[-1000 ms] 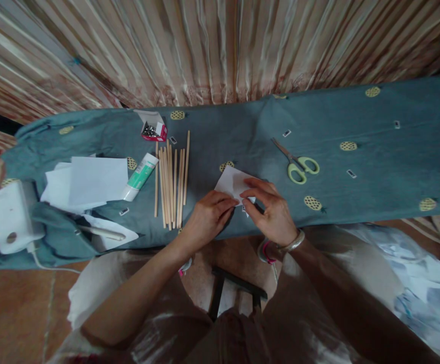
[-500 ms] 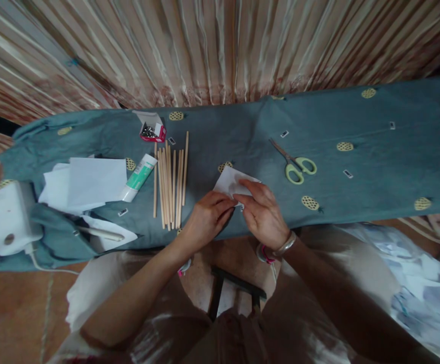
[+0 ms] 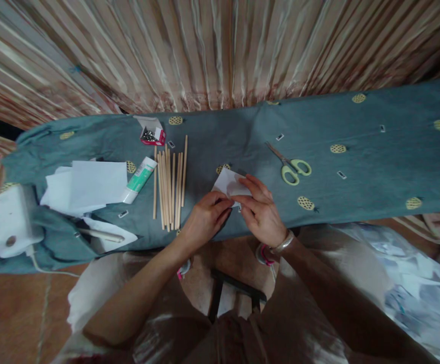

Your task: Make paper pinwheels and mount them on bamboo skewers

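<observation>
The left hand (image 3: 205,216) has thumb and fingers closed in a pinch on the near edge of a white paper (image 3: 224,180); the right hand (image 3: 262,210) lays its fingers over the paper's right part, and whether it pinches too I cannot tell. The paper lies at the middle of the cloth (image 3: 238,136), towards its near edge, partly hidden by the fingers. Right of it, just beyond the right hand, lie scissors (image 3: 290,166), blades apart a little and pointing far left. Left of it, a bundle of sticks (image 3: 169,189) stands in the way between the left hand and a green-and-white tube (image 3: 141,178). Beyond the sticks sits an open box (image 3: 154,132) of shiny metal bits. Farther left are loose sheets (image 3: 99,181), a pen (image 3: 102,235) near them and a white power block (image 3: 14,222). A curtain (image 3: 220,50) hangs along the far side.
</observation>
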Tool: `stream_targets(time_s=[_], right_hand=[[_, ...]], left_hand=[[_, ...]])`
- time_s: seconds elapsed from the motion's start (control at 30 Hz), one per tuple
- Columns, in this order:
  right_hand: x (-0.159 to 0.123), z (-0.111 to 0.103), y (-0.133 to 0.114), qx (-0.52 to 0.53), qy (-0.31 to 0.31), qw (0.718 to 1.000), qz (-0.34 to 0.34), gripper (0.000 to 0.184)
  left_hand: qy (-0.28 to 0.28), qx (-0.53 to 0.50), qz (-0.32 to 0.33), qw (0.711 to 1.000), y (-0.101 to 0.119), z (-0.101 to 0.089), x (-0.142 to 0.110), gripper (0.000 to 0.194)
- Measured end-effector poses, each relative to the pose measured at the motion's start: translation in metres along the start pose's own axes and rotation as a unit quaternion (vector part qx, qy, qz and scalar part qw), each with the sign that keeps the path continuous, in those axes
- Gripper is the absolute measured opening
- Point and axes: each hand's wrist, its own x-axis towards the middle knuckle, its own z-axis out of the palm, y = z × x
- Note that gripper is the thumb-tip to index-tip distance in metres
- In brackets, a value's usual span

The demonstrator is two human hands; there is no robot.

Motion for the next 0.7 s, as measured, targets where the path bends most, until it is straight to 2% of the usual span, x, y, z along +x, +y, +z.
stream_targets(time_s=[0.13, 0.3, 0.5, 0.7], right_hand=[[0.009, -0.005, 0.011, 0.009, 0.048, 0.998, 0.045, 0.037], [0.019, -0.008, 0.02, 0.004, 0.034, 0.998, 0.055, 0.034], [0.011, -0.018, 0.011, 0.024, 0.037, 0.997, 0.059, 0.023], [0.005, -0.018, 0.008, 0.021, 0.021, 0.998, 0.056, 0.019]], left_hand=[[-0.002, 0.015, 0.014, 1.0, -0.001, 0.001, 0.0, 0.015], [0.009, 0.046, 0.035, 0.998, -0.007, -0.003, -0.001, 0.018], [0.018, 0.117, 0.04, 0.992, -0.02, -0.02, -0.002, 0.02], [0.034, 0.077, 0.017, 0.996, -0.024, -0.021, -0.002, 0.016]])
